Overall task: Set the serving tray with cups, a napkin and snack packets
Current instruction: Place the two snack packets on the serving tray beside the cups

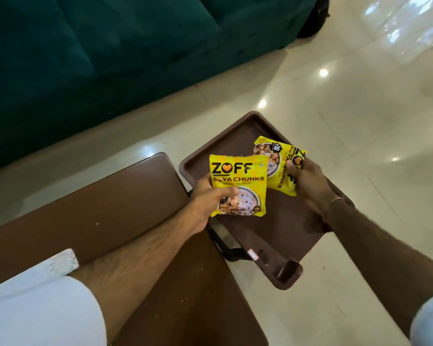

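A dark brown serving tray (238,142) juts out past the right edge of the brown table (90,208), over the floor. My left hand (204,201) grips a yellow soya chunks packet (240,181) by its left edge, held above the tray's near left part. My right hand (308,186) holds a second yellow packet (276,161), turned sideways, over the tray's middle. Whether either packet touches the tray I cannot tell. No cups or napkin are in view.
A dark green sofa (98,53) fills the upper left. Glossy cream floor tiles (360,108) lie to the right and beyond the tray. A dark strap or frame part (225,248) shows under the tray near the table edge.
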`<state>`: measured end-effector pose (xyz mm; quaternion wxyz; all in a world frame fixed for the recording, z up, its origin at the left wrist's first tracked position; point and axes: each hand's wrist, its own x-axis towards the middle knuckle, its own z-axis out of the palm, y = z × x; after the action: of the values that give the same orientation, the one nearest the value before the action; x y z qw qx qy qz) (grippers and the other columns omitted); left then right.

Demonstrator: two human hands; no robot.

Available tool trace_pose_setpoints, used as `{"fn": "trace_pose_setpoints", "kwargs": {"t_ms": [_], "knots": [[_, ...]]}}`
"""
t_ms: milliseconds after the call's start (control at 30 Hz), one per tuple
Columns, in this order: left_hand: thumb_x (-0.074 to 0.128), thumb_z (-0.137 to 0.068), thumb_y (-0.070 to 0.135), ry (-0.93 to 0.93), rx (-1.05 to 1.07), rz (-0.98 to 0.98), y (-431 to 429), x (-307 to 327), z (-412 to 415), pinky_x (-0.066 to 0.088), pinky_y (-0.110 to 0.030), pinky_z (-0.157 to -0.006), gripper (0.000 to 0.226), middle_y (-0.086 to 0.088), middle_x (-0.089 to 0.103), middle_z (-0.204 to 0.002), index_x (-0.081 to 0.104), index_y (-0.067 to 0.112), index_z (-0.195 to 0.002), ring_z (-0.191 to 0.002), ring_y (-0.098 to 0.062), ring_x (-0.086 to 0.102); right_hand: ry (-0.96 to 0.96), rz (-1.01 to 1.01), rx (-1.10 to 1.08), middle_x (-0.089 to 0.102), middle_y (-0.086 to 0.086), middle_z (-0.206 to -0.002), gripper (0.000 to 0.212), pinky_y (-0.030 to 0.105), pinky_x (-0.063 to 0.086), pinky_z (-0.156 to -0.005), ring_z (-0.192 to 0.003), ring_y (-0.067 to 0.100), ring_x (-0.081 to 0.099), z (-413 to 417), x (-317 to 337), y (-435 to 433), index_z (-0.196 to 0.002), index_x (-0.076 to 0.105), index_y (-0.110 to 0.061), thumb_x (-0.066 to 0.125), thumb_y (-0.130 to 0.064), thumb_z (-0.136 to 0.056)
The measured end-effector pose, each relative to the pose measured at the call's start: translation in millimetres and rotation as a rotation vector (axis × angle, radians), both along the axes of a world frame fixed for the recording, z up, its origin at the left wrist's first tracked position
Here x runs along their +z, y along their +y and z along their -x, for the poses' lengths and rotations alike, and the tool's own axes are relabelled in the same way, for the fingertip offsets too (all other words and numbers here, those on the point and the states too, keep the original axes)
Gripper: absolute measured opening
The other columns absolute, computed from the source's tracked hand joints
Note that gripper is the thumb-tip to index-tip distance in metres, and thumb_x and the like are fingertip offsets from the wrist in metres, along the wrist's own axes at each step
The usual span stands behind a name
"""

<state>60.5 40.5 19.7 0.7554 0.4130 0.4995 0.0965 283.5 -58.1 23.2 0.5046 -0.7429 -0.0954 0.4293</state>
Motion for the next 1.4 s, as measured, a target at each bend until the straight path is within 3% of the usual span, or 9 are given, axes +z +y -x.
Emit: {"fn": "trace_pose_setpoints", "kwargs": {"t_ms": [100,233,367,533,667,800,1000,1133,1400], "knots": [[0.082,-0.071,0.002,-0.032,0.093,0.005,19.4,14.4,46.3,0.059,-0.038,-0.083,0.044,-0.009,0.077,-0.104,0.065,0.010,-0.111,-0.093,-0.026,0.074,-0.136,0.023,0.124,0.071,0.005,-0.110,0.025,0.031,0.061,-0.077,-0.084,0.010,0.072,20.2,16.9,22.1,-0.123,0.063,-0.010,0.053,-0.008,-0.100],[0.082,-0.072,0.004,-0.006,0.199,-0.027,41.1,25.4,123.2,0.057,-0.046,-0.089,0.038,-0.012,0.076,-0.103,0.066,0.008,-0.107,-0.095,-0.031,0.073,-0.233,0.019,0.283,0.072,0.006,-0.110,0.021,0.037,0.055,-0.089,-0.095,0.020,0.068,70.0,34.0,57.0,-0.114,0.065,-0.014,0.054,-0.005,-0.100],[0.081,-0.073,0.007,0.037,0.318,-0.038,54.8,34.6,225.8,0.055,-0.047,-0.091,0.046,-0.014,0.075,-0.106,0.064,0.003,-0.115,-0.098,-0.033,0.072,-0.265,0.034,0.520,0.076,-0.018,-0.082,0.024,0.014,0.055,-0.067,-0.072,-0.004,0.068,145.6,48.1,91.9,-0.093,0.066,-0.021,0.054,-0.001,-0.099],[0.078,-0.073,0.002,0.087,0.505,-0.097,55.9,46.6,364.6,0.056,-0.040,-0.078,0.027,-0.013,0.077,-0.094,0.072,0.008,-0.099,-0.079,-0.028,0.072,-0.114,0.038,0.858,0.075,0.008,-0.104,0.018,0.034,0.062,-0.078,-0.087,0.020,0.072,258.5,55.9,118.8,-0.112,0.066,-0.009,0.055,-0.006,-0.098],[0.076,-0.060,0.009,0.160,0.625,-0.102,40.8,55.4,467.4,0.053,-0.049,-0.077,0.028,-0.019,0.072,-0.088,0.073,0.010,-0.087,-0.078,-0.033,0.065,-0.095,0.103,1.204,0.074,0.015,-0.106,0.016,0.035,0.060,-0.076,-0.087,0.020,0.072,346.7,58.8,128.0,-0.112,0.063,-0.007,0.057,-0.004,-0.097],[0.070,-0.061,0.009,0.257,0.738,-0.095,15.3,58.8,556.0,0.044,-0.023,-0.051,0.010,-0.003,0.059,-0.056,0.063,0.017,-0.060,-0.044,-0.020,0.054,-0.241,0.158,1.526,0.072,0.020,-0.109,0.017,0.054,0.057,-0.086,-0.095,0.029,0.070,424.7,46.5,128.5,-0.112,0.060,-0.002,0.061,-0.008,-0.096],[0.061,-0.072,-0.001,0.407,0.855,-0.100,-26.0,44.3,652.8,0.033,-0.012,-0.035,0.031,0.007,0.053,-0.040,0.060,0.017,-0.046,-0.028,-0.010,0.045,-0.465,0.280,1.881,0.052,0.004,-0.147,0.057,0.026,0.041,-0.103,-0.131,0.022,0.053,506.0,26.4,114.6,-0.146,0.045,-0.011,0.066,-0.023,-0.094],[0.066,-0.060,0.011,0.510,0.891,-0.097,-53.1,33.2,693.2,0.027,-0.012,-0.036,0.009,0.008,0.049,-0.036,0.058,0.012,-0.055,-0.027,-0.008,0.039,-0.573,0.382,2.019,0.050,0.005,-0.148,0.060,0.033,0.041,-0.106,-0.133,0.025,0.050,535.3,14.2,102.0,-0.149,0.042,-0.016,0.064,-0.028,-0.095],[0.065,-0.049,0.020,0.587,0.823,-0.043,-97.5,0.1,725.3,0.032,-0.021,-0.040,0.013,0.004,0.053,-0.047,0.061,0.013,-0.060,-0.033,-0.009,0.043,-0.664,0.482,2.081,0.050,0.005,-0.149,0.058,0.028,0.038,-0.103,-0.133,0.024,0.049,555.8,-5.3,94.3,-0.147,0.045,-0.017,0.064,-0.029,-0.094]]}}
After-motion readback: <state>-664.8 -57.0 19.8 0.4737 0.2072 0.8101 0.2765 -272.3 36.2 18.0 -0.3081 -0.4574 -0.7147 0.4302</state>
